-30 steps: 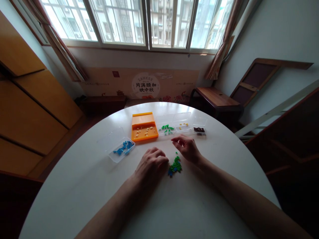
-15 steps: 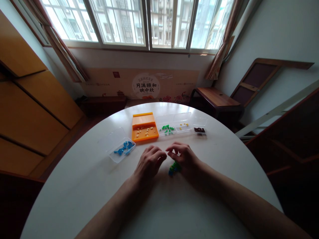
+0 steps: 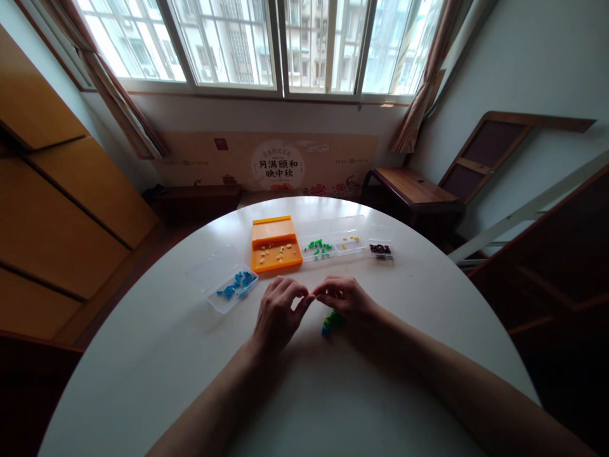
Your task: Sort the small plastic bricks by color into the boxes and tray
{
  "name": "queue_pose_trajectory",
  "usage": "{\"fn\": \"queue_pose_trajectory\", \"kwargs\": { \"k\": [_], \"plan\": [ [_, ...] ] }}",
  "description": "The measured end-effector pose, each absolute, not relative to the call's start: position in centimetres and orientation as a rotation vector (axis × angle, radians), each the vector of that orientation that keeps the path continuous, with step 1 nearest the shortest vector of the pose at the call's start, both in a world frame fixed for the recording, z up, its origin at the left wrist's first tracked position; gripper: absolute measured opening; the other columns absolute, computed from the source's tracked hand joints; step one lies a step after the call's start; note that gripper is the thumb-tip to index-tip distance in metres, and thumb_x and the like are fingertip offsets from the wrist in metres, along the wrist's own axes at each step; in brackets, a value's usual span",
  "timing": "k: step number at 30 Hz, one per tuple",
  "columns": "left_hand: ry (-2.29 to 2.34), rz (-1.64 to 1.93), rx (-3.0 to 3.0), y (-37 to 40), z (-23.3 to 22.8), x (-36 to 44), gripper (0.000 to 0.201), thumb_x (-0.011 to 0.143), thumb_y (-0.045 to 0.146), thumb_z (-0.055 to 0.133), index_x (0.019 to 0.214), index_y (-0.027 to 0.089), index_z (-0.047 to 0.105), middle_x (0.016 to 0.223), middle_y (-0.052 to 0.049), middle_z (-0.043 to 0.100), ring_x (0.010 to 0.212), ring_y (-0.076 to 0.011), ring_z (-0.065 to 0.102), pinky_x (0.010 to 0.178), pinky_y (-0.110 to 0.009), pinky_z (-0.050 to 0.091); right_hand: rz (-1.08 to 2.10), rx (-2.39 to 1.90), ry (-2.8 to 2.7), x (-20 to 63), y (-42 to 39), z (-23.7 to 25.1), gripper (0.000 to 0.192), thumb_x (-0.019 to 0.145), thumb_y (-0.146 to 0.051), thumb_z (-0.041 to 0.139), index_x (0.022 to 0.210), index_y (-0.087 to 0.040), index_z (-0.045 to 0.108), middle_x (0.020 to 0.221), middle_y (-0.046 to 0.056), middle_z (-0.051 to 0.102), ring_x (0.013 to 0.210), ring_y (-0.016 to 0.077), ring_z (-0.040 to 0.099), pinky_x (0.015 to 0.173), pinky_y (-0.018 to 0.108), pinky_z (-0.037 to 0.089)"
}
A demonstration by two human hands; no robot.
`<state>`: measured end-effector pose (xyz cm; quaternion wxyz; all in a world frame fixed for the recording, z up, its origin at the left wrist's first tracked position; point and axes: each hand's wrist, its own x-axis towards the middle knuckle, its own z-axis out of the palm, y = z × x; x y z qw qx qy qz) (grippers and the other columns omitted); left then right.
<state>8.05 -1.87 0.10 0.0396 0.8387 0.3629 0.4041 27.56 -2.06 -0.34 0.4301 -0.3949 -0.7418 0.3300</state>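
Observation:
My left hand and my right hand meet at the fingertips above the white table. Thumb and forefinger of each are pinched together. Whatever lies between them is too small to make out. Under my right hand a small green and blue cluster of building bricks sits on the table, partly covered by the hand. Beyond my left hand lies an orange tray with several cream-coloured pieces. Left of it stands an open clear box of blue bricks.
Right of the tray are open clear boxes with green bricks, a few yellow bricks and dark brown pieces. Beyond the round table's far edge are a wooden stool and a window.
Both hands have closed into pinches, and their fingertips have come together. The brick cluster, tray and boxes stay in place.

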Motion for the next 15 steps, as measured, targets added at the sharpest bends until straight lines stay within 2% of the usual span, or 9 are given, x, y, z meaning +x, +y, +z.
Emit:
{"fn": "queue_pose_trajectory", "kwargs": {
  "k": [5, 11, 15],
  "plan": [
    [1.129, 1.203, 2.563, -2.0, 0.5, 8.2, 0.014, 0.09, 0.027, 0.057, 0.078, 0.019, 0.057, 0.075, -0.003, 0.058, 0.075, -0.0173, 0.051, 0.07, -0.031, 0.044, 0.73, -1.049, -1.826, 27.9, -1.3, -0.3, 0.01, 0.081, -0.024, 0.064, 0.082, -0.017, 0.071, 0.072, 0.001, 0.064, 0.058, 0.0099, 0.051, 0.057, 0.022, 0.043],
    [1.103, 1.172, 2.578, -2.1, 0.6, 8.3, 0.014, 0.089, 0.025, 0.057, 0.077, 0.019, 0.056, 0.075, -0.003, 0.06, 0.074, -0.0171, 0.051, 0.069, -0.031, 0.044, 0.448, -1.164, -1.749, 27.9, 2.2, 1.1, 0.009, 0.08, -0.022, 0.062, 0.078, -0.018, 0.07, 0.074, 0.002, 0.068, 0.056, 0.0101, 0.049, 0.058, 0.024, 0.044],
    [1.09, 1.168, 2.58, -2.0, 0.5, 8.2, 0.012, 0.089, 0.024, 0.056, 0.078, 0.019, 0.057, 0.076, -0.003, 0.06, 0.074, -0.0168, 0.052, 0.07, -0.031, 0.044, 0.39, -1.279, -1.583, 28.2, 5.7, 2.1, 0.015, 0.079, -0.025, 0.062, 0.087, -0.017, 0.071, 0.076, 0.003, 0.069, 0.056, 0.0109, 0.051, 0.06, 0.025, 0.045]
  ]
}}
